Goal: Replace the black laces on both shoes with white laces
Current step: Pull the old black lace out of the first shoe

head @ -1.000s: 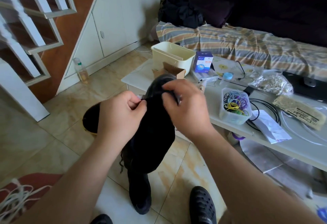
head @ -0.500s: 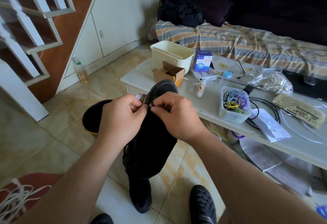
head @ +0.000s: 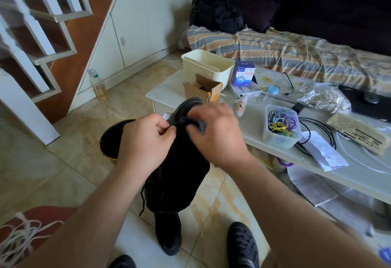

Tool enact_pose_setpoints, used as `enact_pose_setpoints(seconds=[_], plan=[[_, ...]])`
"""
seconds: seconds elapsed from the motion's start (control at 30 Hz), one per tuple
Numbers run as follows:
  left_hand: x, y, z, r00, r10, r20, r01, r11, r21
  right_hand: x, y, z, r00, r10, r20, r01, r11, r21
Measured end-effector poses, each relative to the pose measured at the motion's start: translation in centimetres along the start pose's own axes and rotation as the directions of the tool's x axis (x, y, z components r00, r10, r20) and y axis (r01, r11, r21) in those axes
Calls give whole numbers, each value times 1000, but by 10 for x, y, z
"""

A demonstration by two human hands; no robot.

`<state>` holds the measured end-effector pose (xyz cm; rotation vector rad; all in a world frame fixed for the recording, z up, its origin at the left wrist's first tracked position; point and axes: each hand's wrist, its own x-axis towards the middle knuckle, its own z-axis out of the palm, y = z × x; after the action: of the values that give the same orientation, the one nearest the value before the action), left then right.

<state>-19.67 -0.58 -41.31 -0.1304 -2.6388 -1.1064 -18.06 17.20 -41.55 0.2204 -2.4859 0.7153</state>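
black shoe (head: 177,174) held up in mid-air over the tiled floor (head: 63,162), toe end pointing away toward the tabletop (head: 169,96), heel end nearest the person. a black lace (head: 143,199) hangs loose off its lower left side. left hand (head: 146,140) curled at the shoe's upper part, thumb and forefinger pinched together on something dark there; whether that is the lace or the shoe's edge, cannot tell. right hand (head: 215,132) blurred, fingers bent over the toe end and gripping the shoe. second black shoe (head: 168,234) stands on the floor right below the held one. white laces (head: 19,238) lie in a loose tangle on a red surface at lower left, well apart from both shoes.

on the floor behind the left hand: a round dark basin (head: 110,138) with a yellowish rim. a black perforated clog (head: 242,246) at the bottom edge, another partly visible to its left.

on the tabletop: open cardboard box (head: 203,90) just past the shoe's toe, cream plastic bin (head: 207,66) behind it, blue-and-white carton (head: 243,74), clear tub of coloured rubber bands (head: 281,127), black cable (head: 317,132), papers. striped blanket (head: 296,54) over a dark sofa beyond. plastic bottle (head: 98,84) by the stairs.
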Motion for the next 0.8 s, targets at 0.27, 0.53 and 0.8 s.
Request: enact_pose_setpoints(seconds=[0.27,0.53,0.8], plan=[[-3,-2,2,998,-9,63,8,1000,6,-1,1,7,984,130,122,-132,991,13],[3,-9,-8,1000,-23,17,23,1000,3,0,59,-14,780,605,158,-611,791,-10],[-3,1,8,999,3,52,-4,999,36,-6,-1,16,977,-21,213,25,1000,-17]])
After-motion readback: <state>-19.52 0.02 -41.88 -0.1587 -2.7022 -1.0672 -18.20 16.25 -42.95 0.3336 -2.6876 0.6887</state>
